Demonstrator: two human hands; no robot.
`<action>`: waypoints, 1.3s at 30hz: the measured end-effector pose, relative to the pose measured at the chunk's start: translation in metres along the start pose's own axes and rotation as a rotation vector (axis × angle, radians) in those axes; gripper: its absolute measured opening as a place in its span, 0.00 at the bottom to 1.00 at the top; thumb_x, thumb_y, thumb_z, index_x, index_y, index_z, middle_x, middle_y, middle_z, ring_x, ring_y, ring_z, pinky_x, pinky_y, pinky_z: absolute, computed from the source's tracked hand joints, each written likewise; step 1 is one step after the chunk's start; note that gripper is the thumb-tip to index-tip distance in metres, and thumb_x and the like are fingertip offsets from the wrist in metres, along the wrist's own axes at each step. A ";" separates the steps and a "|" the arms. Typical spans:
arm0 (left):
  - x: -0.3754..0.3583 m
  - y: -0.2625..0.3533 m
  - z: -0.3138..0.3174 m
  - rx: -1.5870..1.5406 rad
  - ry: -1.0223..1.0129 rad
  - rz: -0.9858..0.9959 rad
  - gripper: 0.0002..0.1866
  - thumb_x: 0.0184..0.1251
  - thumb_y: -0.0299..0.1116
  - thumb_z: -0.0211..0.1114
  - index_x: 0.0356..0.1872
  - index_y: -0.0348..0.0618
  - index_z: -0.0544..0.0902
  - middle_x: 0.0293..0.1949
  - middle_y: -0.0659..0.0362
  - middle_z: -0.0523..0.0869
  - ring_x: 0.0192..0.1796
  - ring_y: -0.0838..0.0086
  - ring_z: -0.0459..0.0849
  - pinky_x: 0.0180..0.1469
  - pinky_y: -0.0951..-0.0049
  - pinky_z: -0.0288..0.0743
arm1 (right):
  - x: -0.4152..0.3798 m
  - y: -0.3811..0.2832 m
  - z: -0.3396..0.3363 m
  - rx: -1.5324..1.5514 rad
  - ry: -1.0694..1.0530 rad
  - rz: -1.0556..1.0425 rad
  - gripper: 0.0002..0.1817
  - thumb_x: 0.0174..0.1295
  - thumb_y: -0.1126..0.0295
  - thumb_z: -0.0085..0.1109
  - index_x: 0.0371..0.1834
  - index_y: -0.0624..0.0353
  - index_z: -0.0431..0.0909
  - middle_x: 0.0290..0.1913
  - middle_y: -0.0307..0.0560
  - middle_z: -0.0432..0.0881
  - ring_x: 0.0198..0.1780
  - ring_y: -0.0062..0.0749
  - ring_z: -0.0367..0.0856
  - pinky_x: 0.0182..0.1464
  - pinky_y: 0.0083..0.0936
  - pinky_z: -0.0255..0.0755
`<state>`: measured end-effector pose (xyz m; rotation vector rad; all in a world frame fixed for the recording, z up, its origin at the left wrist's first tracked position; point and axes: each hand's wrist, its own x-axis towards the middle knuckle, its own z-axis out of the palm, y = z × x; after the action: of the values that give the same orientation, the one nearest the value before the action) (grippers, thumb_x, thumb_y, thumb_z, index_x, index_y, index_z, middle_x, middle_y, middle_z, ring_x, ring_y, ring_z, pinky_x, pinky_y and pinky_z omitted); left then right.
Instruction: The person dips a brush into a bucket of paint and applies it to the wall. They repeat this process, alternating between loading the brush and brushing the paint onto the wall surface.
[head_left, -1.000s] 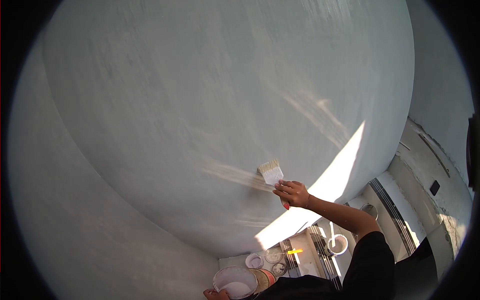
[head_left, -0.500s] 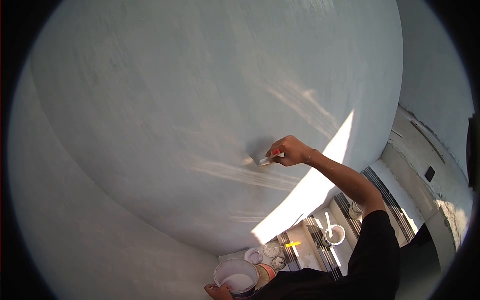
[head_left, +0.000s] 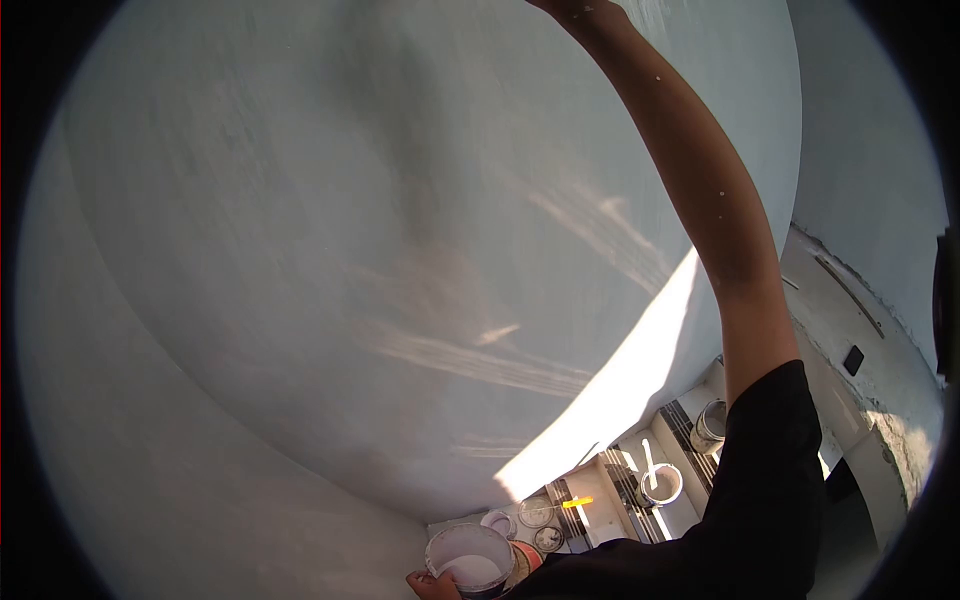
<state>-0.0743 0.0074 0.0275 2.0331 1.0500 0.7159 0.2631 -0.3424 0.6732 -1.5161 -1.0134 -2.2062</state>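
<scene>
At the bottom edge, my left hand [head_left: 434,586] is closed on the near side of a paint bucket [head_left: 478,541] that holds pale liquid. My right arm [head_left: 680,140] stretches up across the view. Only the wrist end of my right hand [head_left: 553,4] shows at the top edge; its fingers and anything in them are out of frame. Behind the arm spreads a large grey-blue wall [head_left: 300,250], streaked in places, with a dark shadow high on it.
Below the wall run steps with dark striped edges [head_left: 625,480]. On them stand a white tub with a stick [head_left: 660,485], a metal can [head_left: 710,425], several lids and pots, and a yellow-handled tool [head_left: 577,502]. A dark phone-like object [head_left: 853,360] lies on the right-hand ledge.
My right hand has swung from the wall's lower middle up past the top edge. Earlier it gripped a red-and-white-handled, brush-like tool against the wall. My left hand and the bucket have hardly moved.
</scene>
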 end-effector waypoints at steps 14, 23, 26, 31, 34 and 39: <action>-0.001 -0.004 -0.026 -0.049 -0.051 -0.021 0.17 0.43 0.23 0.60 0.39 0.36 0.71 0.34 0.51 0.75 0.37 0.58 0.75 0.47 0.59 0.72 | -0.103 -0.039 -0.044 0.404 0.003 0.384 0.05 0.62 0.74 0.67 0.40 0.62 0.86 0.33 0.44 0.89 0.33 0.22 0.87 0.35 0.18 0.81; 0.008 -0.021 -0.013 -0.046 0.044 -0.076 0.17 0.45 0.26 0.62 0.39 0.36 0.72 0.35 0.49 0.76 0.38 0.54 0.75 0.48 0.56 0.71 | -0.125 0.018 -0.053 0.454 -0.109 0.693 0.10 0.64 0.73 0.65 0.44 0.68 0.85 0.40 0.52 0.88 0.40 0.32 0.88 0.44 0.26 0.86; 0.005 -0.012 -0.013 -0.043 -0.002 -0.068 0.17 0.46 0.27 0.63 0.40 0.36 0.73 0.36 0.48 0.77 0.39 0.51 0.75 0.48 0.55 0.71 | -0.125 0.001 -0.047 0.586 -0.035 0.623 0.09 0.64 0.74 0.65 0.44 0.68 0.85 0.39 0.51 0.88 0.40 0.31 0.88 0.44 0.26 0.86; 0.005 -0.005 -0.010 -0.020 -0.052 0.018 0.19 0.45 0.29 0.65 0.41 0.37 0.73 0.37 0.46 0.77 0.40 0.48 0.76 0.48 0.53 0.71 | -0.146 0.014 -0.043 0.469 -0.164 0.552 0.07 0.62 0.76 0.67 0.42 0.65 0.86 0.36 0.47 0.89 0.39 0.27 0.88 0.43 0.23 0.84; 0.006 -0.028 -0.005 -0.012 -0.014 0.067 0.20 0.44 0.30 0.65 0.42 0.37 0.74 0.38 0.46 0.78 0.41 0.48 0.77 0.49 0.54 0.71 | -0.123 0.002 -0.055 0.511 -0.426 0.431 0.07 0.61 0.78 0.67 0.42 0.63 0.87 0.36 0.46 0.89 0.38 0.28 0.88 0.45 0.25 0.85; 0.018 -0.064 0.004 -0.103 -0.017 -0.052 0.19 0.45 0.28 0.63 0.41 0.36 0.73 0.37 0.47 0.78 0.40 0.49 0.77 0.49 0.54 0.71 | -0.106 0.018 -0.042 0.415 -0.663 0.329 0.05 0.60 0.75 0.67 0.38 0.61 0.87 0.34 0.46 0.89 0.37 0.32 0.89 0.43 0.25 0.83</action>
<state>-0.0905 0.0466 -0.0236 1.9139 1.0314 0.7099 0.2878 -0.4005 0.5765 -2.0550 -1.1877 -1.1880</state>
